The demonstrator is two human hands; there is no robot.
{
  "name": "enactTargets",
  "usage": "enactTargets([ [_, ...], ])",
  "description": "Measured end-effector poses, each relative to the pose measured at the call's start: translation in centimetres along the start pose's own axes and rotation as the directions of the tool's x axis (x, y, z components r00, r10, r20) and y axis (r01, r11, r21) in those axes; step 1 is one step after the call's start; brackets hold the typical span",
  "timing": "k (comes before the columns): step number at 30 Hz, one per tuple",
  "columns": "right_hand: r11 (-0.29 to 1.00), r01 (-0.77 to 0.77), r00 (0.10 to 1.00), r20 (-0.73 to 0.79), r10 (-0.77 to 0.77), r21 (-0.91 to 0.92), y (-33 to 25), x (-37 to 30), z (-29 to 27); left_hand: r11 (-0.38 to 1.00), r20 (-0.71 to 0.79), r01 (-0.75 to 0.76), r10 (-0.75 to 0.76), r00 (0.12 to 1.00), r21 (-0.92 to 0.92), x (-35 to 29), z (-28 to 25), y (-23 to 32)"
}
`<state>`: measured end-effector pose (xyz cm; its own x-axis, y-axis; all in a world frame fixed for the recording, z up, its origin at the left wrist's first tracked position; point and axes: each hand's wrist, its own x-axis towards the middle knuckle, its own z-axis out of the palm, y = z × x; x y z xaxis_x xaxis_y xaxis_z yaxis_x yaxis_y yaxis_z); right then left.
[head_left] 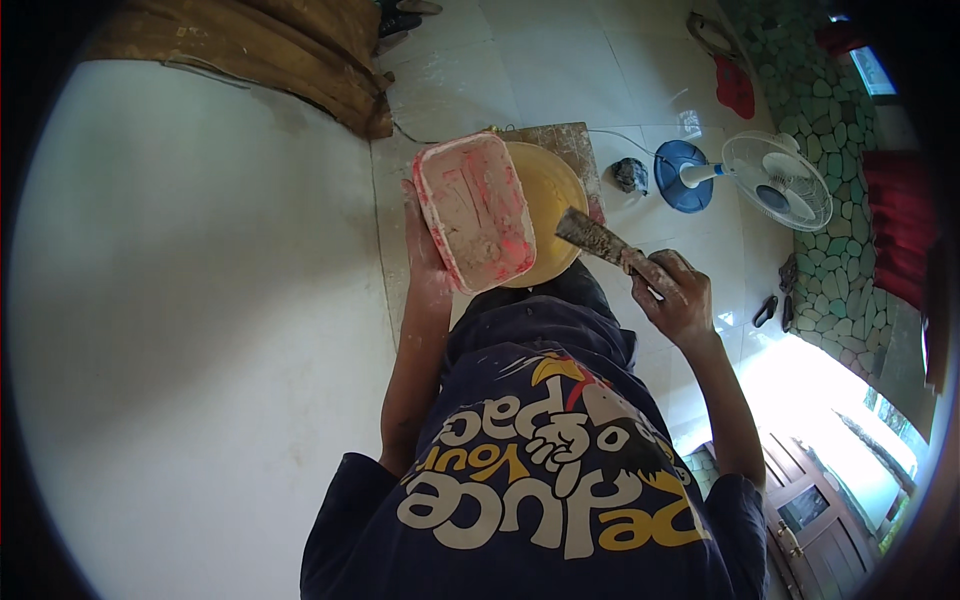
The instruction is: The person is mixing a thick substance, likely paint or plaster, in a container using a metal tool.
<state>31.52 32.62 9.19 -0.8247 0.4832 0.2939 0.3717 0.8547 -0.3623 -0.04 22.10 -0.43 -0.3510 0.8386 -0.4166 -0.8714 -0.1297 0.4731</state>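
Note:
My left hand [425, 245] grips a red rectangular plastic tub [480, 200] by its left side. Pale, dried plaster-like material coats the inside of the tub. My right hand [680, 300] is closed round the handle of a putty knife [595, 238], whose wide blade is caked with grey residue and points up and left, just right of the tub. Below both sits a round yellow basin [563, 195], partly covered by the tub, so not all of its inside shows.
Under the basin is a worn wooden board [560, 140]. A white wall [180, 300] rises on my left, with a brown cloth [250, 50] at its top. To the right stand a crumpled dark bundle [630, 176] and a fan [685, 178] with its cord across the tiles.

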Motion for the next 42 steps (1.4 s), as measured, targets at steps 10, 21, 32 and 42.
enactTargets([
  [10,0.963,-0.024,0.994,0.098,0.052,-0.27,-3.0,3.1,-3.8,0.968,-0.015,-0.065,0.07,0.997,0.243,-0.8,4.9,-0.3],
  [21,0.876,0.266,0.917,0.386,-0.102,-0.401,-1.1,2.4,-1.9,0.94,-0.125,-0.037,0.084,0.989,0.34,-0.9,4.6,-1.7],
  [32,0.981,-0.094,0.979,0.165,0.122,-0.168,-3.3,4.4,0.0,0.975,-0.052,-0.113,0.125,0.991,0.192,-1.2,4.5,-3.4],
  [42,0.99,-0.138,0.86,0.494,0.131,-0.023,-4.4,3.4,-1.0,0.962,-0.067,-0.103,0.123,0.99,0.254,-1.3,4.6,-3.6],
])
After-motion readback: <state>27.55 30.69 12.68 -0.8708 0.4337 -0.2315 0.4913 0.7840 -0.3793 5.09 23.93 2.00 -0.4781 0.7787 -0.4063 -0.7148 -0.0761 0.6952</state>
